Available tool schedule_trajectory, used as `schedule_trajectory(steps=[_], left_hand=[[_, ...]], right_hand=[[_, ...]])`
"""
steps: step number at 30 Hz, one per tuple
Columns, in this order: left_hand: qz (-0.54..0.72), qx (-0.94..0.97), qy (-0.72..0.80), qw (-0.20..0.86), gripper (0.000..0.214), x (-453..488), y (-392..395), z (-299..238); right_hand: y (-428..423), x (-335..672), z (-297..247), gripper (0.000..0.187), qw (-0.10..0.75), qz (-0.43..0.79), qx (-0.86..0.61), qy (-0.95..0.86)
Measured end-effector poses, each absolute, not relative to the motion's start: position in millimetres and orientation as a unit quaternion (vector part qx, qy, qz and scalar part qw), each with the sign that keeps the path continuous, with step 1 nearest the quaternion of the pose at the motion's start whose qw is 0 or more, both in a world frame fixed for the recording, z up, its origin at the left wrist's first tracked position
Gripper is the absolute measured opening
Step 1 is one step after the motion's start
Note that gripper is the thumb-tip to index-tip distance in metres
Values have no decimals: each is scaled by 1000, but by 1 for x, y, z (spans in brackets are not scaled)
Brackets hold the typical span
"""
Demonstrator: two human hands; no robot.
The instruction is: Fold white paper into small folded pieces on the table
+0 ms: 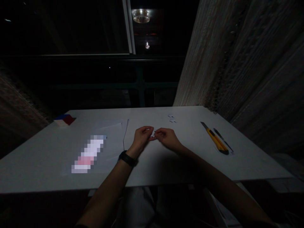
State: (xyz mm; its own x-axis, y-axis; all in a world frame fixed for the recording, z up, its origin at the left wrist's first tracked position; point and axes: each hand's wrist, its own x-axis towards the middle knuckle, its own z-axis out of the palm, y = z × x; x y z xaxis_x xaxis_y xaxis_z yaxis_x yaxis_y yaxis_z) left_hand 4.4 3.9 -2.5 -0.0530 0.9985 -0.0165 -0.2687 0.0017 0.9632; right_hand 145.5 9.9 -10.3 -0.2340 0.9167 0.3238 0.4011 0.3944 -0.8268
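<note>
White table (147,115), dimly lit; near left corner cut off by the frame.

Scrap (153,134), one, pale: between our two hands, midway along the surface; outline mostly hidden by fingers.

Right hand (168,137): thumb and fingers pinched on the scrap.

Left hand (142,136): fingers curled about the scrap's other side; whether they grip it, we cannot tell. Dark watch (128,159) at the wrist, its face unseen by us.

Bits (173,121), small, dark-marked: toward the far edge, beyond the right hand; marks too small for us to read.

Sheets (114,139), pale: left of the hands, partly covered by the left forearm.

Object (89,153), pixelated: on the sheets' left side; we cannot identify it.

Cube (64,120), blue, red and pale: near the far left corner.

Cutter (217,141), yellow, blade out: toward the right edge. Thin tool (223,140) beside it, type unclear to us.
</note>
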Motion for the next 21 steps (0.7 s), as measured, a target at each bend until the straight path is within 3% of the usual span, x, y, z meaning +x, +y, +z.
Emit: schedule_trajectory(steps=[21], left_hand=[[573,423,443,544,31,5,4,-3]], right_hand=[[11,146,-10,12,416,307,-460,-722]])
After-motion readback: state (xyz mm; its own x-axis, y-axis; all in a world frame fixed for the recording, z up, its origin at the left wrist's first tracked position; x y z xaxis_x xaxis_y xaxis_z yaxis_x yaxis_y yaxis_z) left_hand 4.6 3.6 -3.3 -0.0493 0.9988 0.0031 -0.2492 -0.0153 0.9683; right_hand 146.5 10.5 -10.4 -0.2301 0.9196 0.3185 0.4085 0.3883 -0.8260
